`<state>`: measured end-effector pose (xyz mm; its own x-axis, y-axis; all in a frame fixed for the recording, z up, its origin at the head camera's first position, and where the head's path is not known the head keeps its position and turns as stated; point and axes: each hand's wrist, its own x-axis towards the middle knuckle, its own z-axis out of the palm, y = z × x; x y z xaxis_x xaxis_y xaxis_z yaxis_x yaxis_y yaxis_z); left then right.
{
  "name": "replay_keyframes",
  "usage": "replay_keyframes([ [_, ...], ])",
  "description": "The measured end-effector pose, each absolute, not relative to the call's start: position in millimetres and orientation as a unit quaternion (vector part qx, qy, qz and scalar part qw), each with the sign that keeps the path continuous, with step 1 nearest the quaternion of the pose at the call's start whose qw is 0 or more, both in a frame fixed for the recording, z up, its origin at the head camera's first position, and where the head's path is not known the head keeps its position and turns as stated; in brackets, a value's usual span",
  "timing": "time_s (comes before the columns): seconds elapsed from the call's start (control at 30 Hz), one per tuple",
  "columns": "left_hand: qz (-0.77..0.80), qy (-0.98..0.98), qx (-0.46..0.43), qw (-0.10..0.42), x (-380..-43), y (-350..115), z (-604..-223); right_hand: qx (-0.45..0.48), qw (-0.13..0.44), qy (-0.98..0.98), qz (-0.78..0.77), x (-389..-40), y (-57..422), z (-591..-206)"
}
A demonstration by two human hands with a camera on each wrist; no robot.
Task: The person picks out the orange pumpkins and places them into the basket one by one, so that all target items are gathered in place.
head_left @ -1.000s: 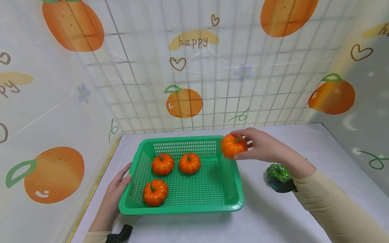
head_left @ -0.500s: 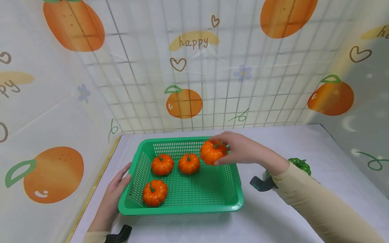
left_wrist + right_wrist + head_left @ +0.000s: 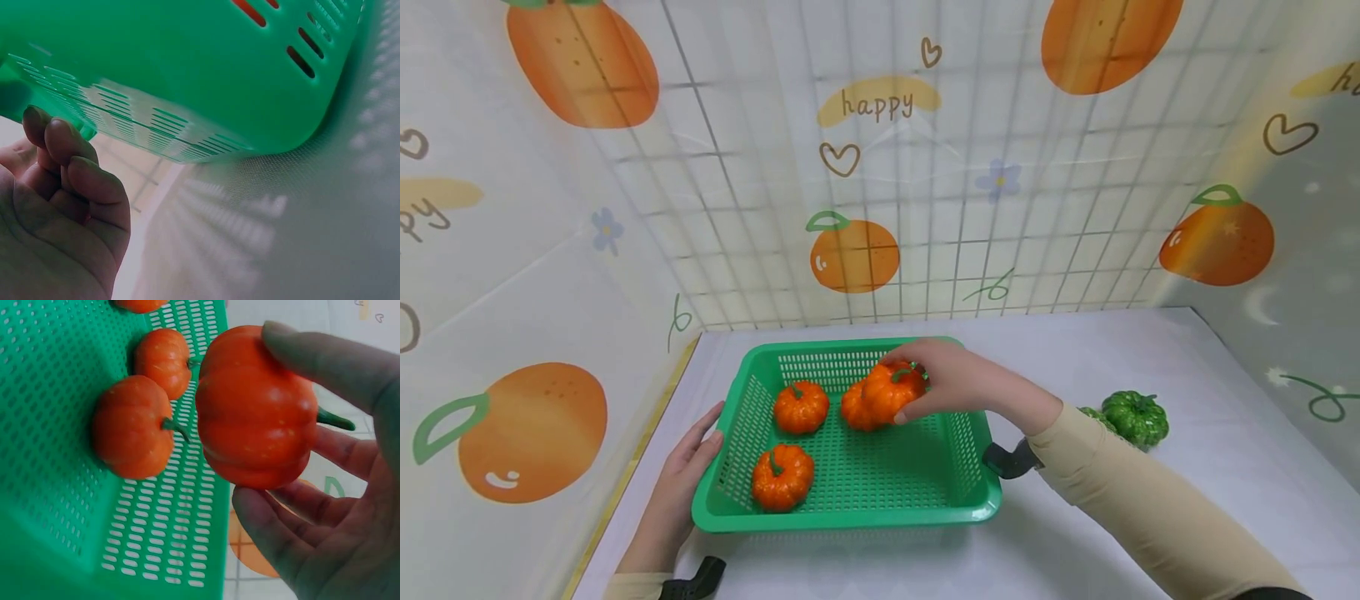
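My right hand (image 3: 951, 379) holds an orange toy pumpkin (image 3: 891, 392) between thumb and fingers, above the green plastic basket (image 3: 850, 522). In the right wrist view the gripped pumpkin (image 3: 259, 409) shows its green stem toward the palm. Three more orange pumpkins lie in the basket: one at the back left (image 3: 801, 408), one at the front left (image 3: 782, 477), and one partly hidden behind the held pumpkin (image 3: 853, 408). At the basket's left side, my left hand (image 3: 681, 471) grips the rim, its curled fingers (image 3: 100, 184) just below it in the left wrist view.
Right of the basket a green pumpkin (image 3: 1135, 418) rests on the white tabletop (image 3: 1075, 533). A second green one (image 3: 1093, 414) is mostly covered by the right sleeve (image 3: 1120, 475). Printed curtains and a wire grid (image 3: 917, 208) stand behind and beside the table.
My right hand has carried its pumpkin leftward and down, from the basket's right back corner to over the back middle pumpkin. The green pumpkins came into fuller sight. My left hand stayed put.
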<state>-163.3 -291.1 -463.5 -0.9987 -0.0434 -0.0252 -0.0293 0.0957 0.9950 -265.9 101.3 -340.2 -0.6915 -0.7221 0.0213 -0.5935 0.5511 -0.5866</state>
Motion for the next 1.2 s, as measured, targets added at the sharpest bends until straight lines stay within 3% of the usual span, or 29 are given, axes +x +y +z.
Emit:
replay_keyframes([
  [1.2,-0.662,-0.748,0.035,-0.002,-163.9,-289.2,-459.6,-0.360,0.169,0.891,-0.217,-249.5,53.7,-386.4],
])
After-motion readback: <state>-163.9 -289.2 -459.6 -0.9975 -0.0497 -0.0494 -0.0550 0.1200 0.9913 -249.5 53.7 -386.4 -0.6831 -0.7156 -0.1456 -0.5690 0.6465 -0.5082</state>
